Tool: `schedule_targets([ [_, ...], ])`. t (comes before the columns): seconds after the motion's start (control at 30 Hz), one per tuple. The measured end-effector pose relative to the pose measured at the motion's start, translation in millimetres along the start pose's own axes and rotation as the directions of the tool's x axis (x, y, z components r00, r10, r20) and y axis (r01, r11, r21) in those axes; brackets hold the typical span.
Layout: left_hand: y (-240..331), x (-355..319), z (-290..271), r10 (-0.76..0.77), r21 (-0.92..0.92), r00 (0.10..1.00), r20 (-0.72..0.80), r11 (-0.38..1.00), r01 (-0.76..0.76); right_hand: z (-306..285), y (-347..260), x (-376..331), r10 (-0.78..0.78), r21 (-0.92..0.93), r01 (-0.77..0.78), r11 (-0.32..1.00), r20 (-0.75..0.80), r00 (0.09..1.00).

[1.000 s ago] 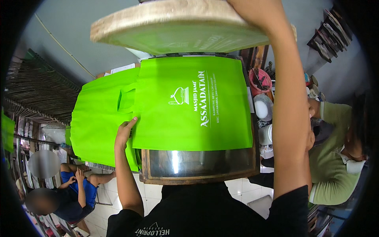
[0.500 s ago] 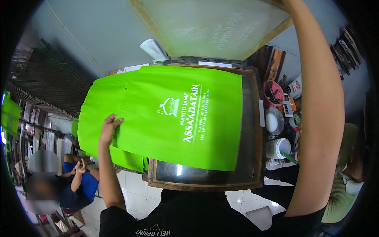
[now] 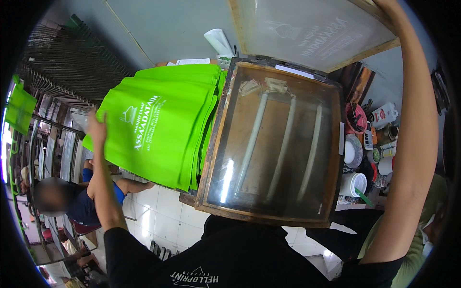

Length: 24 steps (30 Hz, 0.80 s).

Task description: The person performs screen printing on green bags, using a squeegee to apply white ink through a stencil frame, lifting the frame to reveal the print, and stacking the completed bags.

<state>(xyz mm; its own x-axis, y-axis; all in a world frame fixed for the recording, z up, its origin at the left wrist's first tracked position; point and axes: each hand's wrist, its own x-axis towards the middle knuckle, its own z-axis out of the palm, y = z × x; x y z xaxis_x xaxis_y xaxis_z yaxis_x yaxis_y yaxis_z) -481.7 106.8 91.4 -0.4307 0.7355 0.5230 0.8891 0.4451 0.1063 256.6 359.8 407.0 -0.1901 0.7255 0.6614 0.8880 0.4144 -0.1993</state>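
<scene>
My left hand point(image 3: 97, 128), a little blurred, grips the left edge of a bright green fabric bag point(image 3: 168, 125) with a white print. The bag lies over a stack of like green bags, left of the glass-topped wooden light table point(image 3: 211, 185). Up at the top right, my right hand point(image 3: 384, 3) is at the corner of a raised printing screen point(image 3: 307, 33) and holds it up; its fingers are mostly cut off by the picture's edge. The screen is wood-framed, with pale mesh bearing a faint design. Tube lamps point(image 3: 283, 144) show through the table's glass.
Right of the table stand a white tub point(image 3: 353, 185) with a green stick, a pink bowl point(image 3: 356, 117) and several jars. A white roll point(image 3: 218, 42) stands behind. A drying rack point(image 3: 77, 62) is at the left. One person point(image 3: 84, 204) sits left, another point(image 3: 427, 216) is at right.
My left hand has drawn the printed bag leftward off the glass onto the stack, uncovering the table and its lamps. The screen stays raised in my right hand. The view has shifted.
</scene>
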Motion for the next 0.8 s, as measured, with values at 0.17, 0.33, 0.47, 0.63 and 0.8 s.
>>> schedule_targets([
  [0.17, 214, -189, 39, 0.56, -0.114, 0.649, 0.514, 0.795, -0.595, -9, 2, -13, -0.051, -0.02, 0.051, 0.998, 0.004, 0.999],
  [0.33, 219, -230, 69, 0.638, -0.336, 0.681, 0.36, 0.77, -0.543, -5, 1, -6, -0.061, -0.054, 0.06, 0.997, -0.017, 0.998],
  [0.47, 226, -222, 83, 0.646, -0.474, 0.737, 0.2, 0.722, -0.504, -5, 4, -8, -0.076, -0.074, 0.072, 0.995, -0.049, 0.996],
  [0.63, 230, -219, 90, 0.539, -0.613, 0.824, 0.175, 0.714, -0.337, -14, -19, -26, -0.009, 0.045, 0.008, 0.999, 0.014, 1.0],
  [0.8, 238, -218, 90, 0.516, -0.611, 0.849, 0.115, 0.711, -0.349, -11, -11, -26, -0.01, -0.026, 0.01, 1.0, -0.004, 1.0],
])
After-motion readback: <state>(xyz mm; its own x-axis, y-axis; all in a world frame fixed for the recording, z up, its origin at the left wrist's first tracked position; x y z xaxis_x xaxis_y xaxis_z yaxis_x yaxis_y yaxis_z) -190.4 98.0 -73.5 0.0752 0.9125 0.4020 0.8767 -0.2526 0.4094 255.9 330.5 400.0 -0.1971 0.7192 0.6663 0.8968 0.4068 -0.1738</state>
